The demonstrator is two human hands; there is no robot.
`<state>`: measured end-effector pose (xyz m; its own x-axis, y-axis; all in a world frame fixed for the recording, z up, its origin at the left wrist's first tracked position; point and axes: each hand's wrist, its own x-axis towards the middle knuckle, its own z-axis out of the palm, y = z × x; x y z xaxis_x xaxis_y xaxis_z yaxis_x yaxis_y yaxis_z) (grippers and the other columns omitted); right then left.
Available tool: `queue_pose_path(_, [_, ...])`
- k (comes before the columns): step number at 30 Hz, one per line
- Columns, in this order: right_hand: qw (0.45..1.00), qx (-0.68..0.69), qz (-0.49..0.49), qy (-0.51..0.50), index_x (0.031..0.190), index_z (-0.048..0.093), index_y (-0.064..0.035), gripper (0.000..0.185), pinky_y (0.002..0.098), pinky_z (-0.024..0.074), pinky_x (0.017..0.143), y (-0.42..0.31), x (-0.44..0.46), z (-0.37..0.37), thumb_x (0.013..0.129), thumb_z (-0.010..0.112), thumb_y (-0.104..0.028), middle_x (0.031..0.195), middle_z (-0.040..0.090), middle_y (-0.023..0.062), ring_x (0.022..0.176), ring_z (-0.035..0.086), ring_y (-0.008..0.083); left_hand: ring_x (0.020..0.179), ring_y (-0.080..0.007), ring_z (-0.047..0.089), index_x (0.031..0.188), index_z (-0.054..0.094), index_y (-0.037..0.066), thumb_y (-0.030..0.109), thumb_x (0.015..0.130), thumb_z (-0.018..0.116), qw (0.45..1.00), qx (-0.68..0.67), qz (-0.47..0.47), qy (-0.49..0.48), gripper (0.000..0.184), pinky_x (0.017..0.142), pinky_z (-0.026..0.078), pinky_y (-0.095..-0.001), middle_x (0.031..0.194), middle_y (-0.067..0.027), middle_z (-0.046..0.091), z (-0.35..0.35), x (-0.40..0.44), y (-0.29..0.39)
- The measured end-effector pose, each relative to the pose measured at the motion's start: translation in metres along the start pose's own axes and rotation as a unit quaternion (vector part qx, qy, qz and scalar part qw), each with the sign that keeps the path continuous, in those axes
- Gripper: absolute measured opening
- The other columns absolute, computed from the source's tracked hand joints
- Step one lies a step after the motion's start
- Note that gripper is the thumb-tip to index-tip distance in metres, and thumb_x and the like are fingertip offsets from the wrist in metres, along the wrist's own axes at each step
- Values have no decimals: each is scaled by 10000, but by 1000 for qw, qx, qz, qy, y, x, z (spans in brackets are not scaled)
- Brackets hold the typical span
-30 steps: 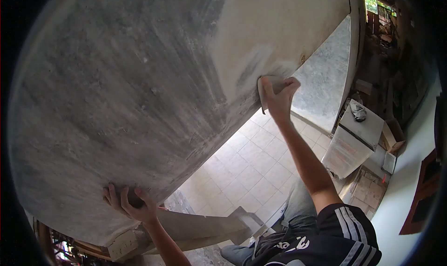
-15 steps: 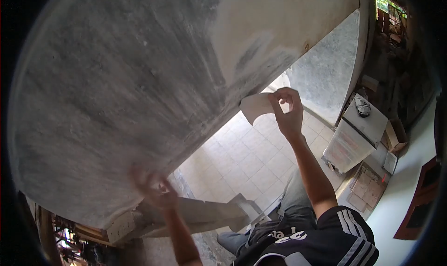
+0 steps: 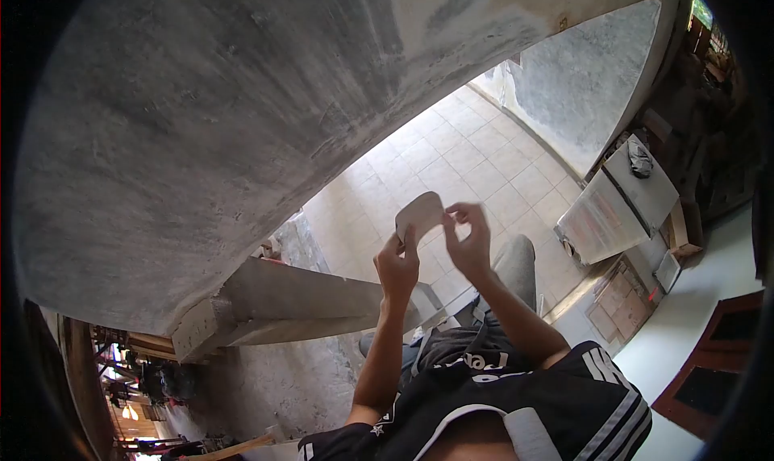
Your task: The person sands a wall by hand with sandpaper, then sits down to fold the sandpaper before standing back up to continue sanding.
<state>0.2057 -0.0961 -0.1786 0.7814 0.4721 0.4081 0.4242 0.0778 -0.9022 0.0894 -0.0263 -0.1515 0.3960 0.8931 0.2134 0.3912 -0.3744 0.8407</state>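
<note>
A small, pale, curved piece of sandpaper (image 3: 420,214) is held up before my chest, over the tiled floor. My left hand (image 3: 397,266) grips its lower left part, thumb on the near face. My right hand (image 3: 470,241) pinches at its right edge with thumb and forefinger, slightly blurred. Above and to the left spreads the underside of a large grey plastered surface (image 3: 218,130), streaked and patchy. Both hands are apart from that surface.
A concrete beam (image 3: 298,300) runs below the plastered surface on the left. The tiled floor (image 3: 435,162) lies beneath. To the right stand a white cabinet-like box (image 3: 609,219), a cardboard box (image 3: 687,227) and a red-brown wooden frame (image 3: 721,356).
My left hand has moved right, away from the plastered surface, and taken hold of the sandpaper. My right hand has come down and left with the sandpaper. The view has shifted slightly.
</note>
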Motion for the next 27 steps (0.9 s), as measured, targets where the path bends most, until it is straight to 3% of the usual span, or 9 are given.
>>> queue_pose_path(3, [970, 185, 112, -113, 1337, 425, -29, 490, 338, 474, 822, 3, -27, 18, 930, 620, -218, 1118, 588, 136, 1012, 586, 206, 846, -272, 717, 1088, 673, -44, 121, 935, 595, 999, 12, 27, 23, 238, 745, 561, -348, 927, -212, 707, 1, -14, -1])
queue_pose_path(6, [923, 284, 202, -160, 1377, 357, -24, 525, 335, 426, 974, 7, -29, 27, 994, 511, -348, 1264, 534, 101, 1144, 541, 182, 1020, -315, 663, 1147, 651, -30, 63, 902, 611, 993, -3, 114, 20, 265, 852, 538, -362, 1105, -219, 662, 10, -26, -18])
queue_pose_path(8, [828, 385, 343, -220, 1427, 306, -25, 608, 354, 360, 1048, 6, -18, 20, 999, 456, -429, 1367, 458, 122, 1268, 449, 221, 1114, -323, 618, 1177, 635, -27, 26, 884, 614, 989, -1, 148, 2, 299, 913, 515, -370, 1186, -231, 624, 13, -33, -16])
queue_pose_path(10, [845, 406, 263, -227, 1497, 182, -2, 819, 349, 280, 1116, 5, -11, 24, 961, 443, -565, 1463, 341, 183, 1383, 320, 264, 1188, -327, 565, 1215, 606, -35, -18, 880, 587, 983, 7, 179, -26, 336, 975, 479, -378, 1244, -237, 588, 18, -38, -11])
queue_pose_path(13, [816, 421, 299, -261, 1494, 174, 11, 826, 347, 297, 1109, 16, -9, 26, 961, 451, -556, 1484, 308, 186, 1377, 332, 259, 1210, -335, 545, 1242, 580, -47, -5, 896, 574, 981, 6, 188, -53, 348, 993, 463, -378, 1268, -245, 569, 16, -34, -10])
queue_pose_path(17, [835, 323, 364, -257, 1388, 373, 60, 712, 332, 395, 1002, 20, -3, 18, 977, 449, -516, 1296, 519, 192, 1199, 510, 227, 1260, -355, 500, 1320, 505, -53, -56, 844, 588, 968, 11, 219, -123, 483, 1037, 427, -394, 1337, -256, 515, 8, -26, -12])
queue_pose_path(18, [860, 305, 341, -225, 1333, 446, 50, 623, 321, 444, 895, 19, -2, 18, 990, 441, -470, 1143, 593, 161, 1045, 561, 194, 1312, -378, 433, 1385, 427, -39, 9, 837, 646, 960, 24, 220, -169, 592, 1071, 384, -415, 1404, -265, 441, 4, -22, -9])
queue_pose_path(22, [975, 167, 128, -68, 1376, 387, 30, 524, 326, 431, 924, -1, 20, 1, 996, 482, -318, 1189, 550, 171, 1057, 551, 220, 1360, -414, 341, 1451, 341, 14, 145, 821, 730, 937, 89, 268, -208, 752, 1098, 327, -467, 1478, -249, 345, -23, -11, 17])
queue_pose_path(27, [995, -4, -75, 59, 1365, 364, 73, 438, 352, 422, 923, -51, 112, -52, 1007, 437, -169, 1159, 534, 173, 1024, 537, 237, 1337, -361, 406, 1325, 495, 42, 135, 850, 686, 947, 121, 297, -22, 520, 1087, 342, -471, 1419, -200, 448, -118, 24, 52])
